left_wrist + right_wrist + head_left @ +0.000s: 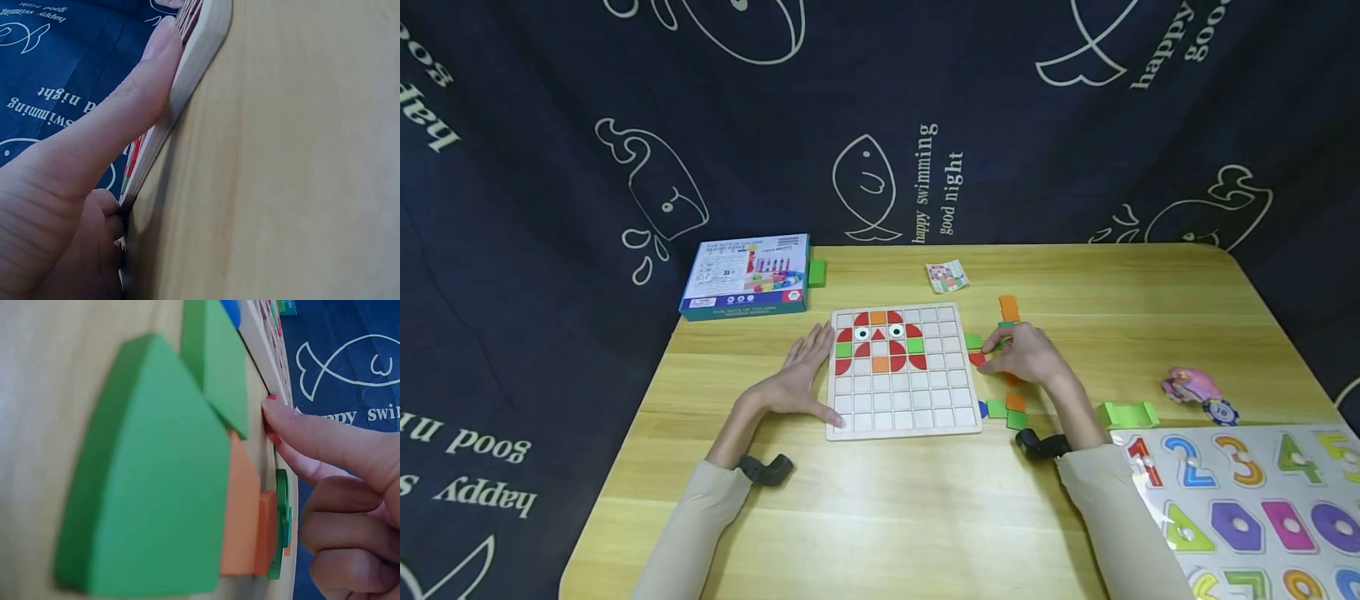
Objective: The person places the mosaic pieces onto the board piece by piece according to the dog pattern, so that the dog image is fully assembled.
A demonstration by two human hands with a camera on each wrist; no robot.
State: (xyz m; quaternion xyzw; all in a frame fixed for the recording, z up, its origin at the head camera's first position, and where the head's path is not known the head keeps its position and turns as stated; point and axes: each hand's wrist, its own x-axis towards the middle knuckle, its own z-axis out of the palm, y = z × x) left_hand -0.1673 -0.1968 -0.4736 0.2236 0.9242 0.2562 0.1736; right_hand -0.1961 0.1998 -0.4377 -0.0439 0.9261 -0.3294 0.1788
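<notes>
pinching red piece between thumb and finger of right grip, just beside right edge of grid board on bench — touching board's left edge with spread fingers of left grip.

There's 1 grid bd., 2 eye pcs., 2 hands, 1 box & 1 card.

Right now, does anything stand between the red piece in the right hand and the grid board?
Nothing visible does. The right hand holds the red piece beside the right edge of the board; a green piece lies just beyond it, not between them.
</notes>
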